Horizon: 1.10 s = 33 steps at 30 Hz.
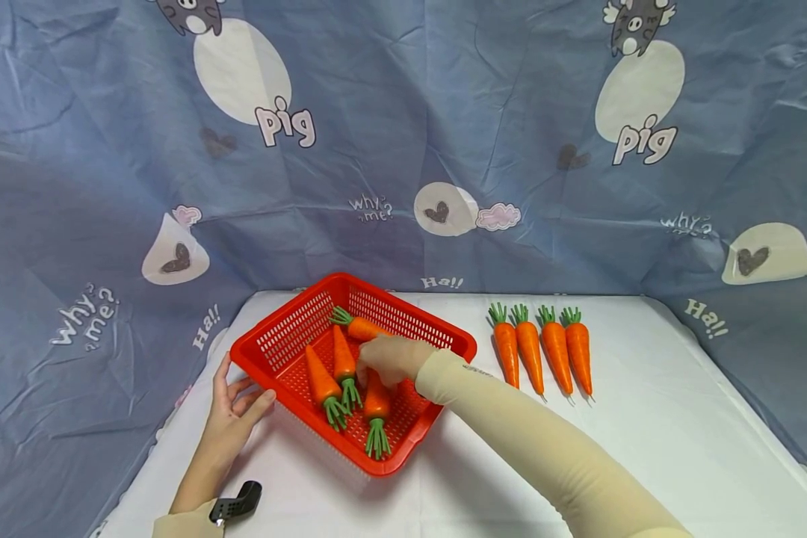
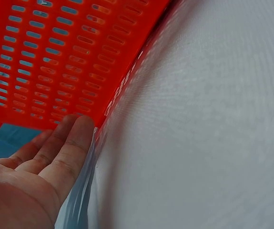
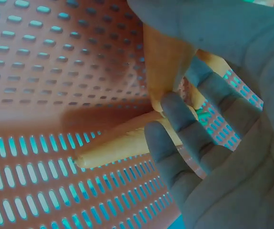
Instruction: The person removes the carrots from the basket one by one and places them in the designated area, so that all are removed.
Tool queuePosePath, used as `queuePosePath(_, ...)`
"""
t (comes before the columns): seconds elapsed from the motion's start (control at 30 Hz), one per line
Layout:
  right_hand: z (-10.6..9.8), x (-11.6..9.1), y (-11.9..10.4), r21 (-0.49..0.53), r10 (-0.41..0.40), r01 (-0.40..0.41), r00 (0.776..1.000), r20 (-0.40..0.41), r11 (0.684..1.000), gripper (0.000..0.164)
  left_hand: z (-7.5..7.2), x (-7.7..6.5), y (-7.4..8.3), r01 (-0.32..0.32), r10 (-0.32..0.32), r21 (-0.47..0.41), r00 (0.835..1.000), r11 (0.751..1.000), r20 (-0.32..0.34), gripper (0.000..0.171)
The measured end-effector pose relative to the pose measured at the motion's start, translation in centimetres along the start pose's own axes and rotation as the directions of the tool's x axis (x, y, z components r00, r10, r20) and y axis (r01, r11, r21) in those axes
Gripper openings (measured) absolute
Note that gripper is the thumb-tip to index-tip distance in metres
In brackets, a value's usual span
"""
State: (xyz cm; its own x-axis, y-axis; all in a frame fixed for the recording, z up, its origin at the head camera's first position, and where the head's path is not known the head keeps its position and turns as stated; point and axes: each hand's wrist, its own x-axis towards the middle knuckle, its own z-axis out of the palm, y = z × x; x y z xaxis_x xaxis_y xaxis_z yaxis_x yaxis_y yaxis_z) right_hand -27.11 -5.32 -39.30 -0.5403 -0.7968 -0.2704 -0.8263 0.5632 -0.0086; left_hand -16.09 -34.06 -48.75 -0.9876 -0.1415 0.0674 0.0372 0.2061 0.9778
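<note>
In the head view a red perforated plastic basket [image 1: 350, 450] stands on the white table with several orange carrots in it. My left hand [image 1: 232, 407] rests at the basket's left corner, thumb and index spread along its rim. In the left wrist view its fairly straight fingers [image 2: 63, 160] touch the lower wall. My right hand [image 1: 397, 357] reaches inside and grips a carrot [image 1: 377, 403] with green leaves toward the front edge. In the right wrist view this carrot [image 3: 167, 62] lies between thumb and fingers, partly hidden; another carrot [image 3: 117, 143] lies just behind it.
To the right of the basket lie several carrots [image 1: 554, 347] in a row, leaves toward the back, partly behind the right sleeve [image 1: 531, 430]. A blue printed cloth [image 1: 376, 134] hangs behind and beside the white table [image 1: 659, 433].
</note>
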Motion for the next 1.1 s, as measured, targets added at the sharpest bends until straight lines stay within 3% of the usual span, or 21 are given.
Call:
queuePosePath(0.33, -1.2, -1.0, 0.3, -0.044, 0.025, -0.026, 1.000, -0.019, 0.999, 0.038, 0.1, 0.0, 0.0, -0.015, 0.015, -0.013, 1.000, 1.000, 0.002, 0.110)
queuePosePath(0.57, -2.0, -1.6, 1.0, 0.066, 0.059, -0.061, 0.998, 0.026, 0.996, 0.035, 0.1, -0.1, 0.0, -0.022, 0.022, -0.024, 1.000, 0.999, 0.004, 0.109)
queuePosePath(0.8, -2.3, -2.0, 1.4, 0.102, 0.086, -0.093, 0.994, 0.072, 0.990, 0.041, 0.1, -0.1, 0.0, -0.018, 0.018, -0.016, 1.000, 1.000, 0.000, 0.108)
queuePosePath(1.1, -3.2, -2.6, 2.0, 0.191, 0.055, -0.061, 0.998, 0.037, 0.980, 0.036, 0.3, -0.1, 0.0, -0.030, 0.030, -0.023, 1.000, 0.999, -0.008, 0.107)
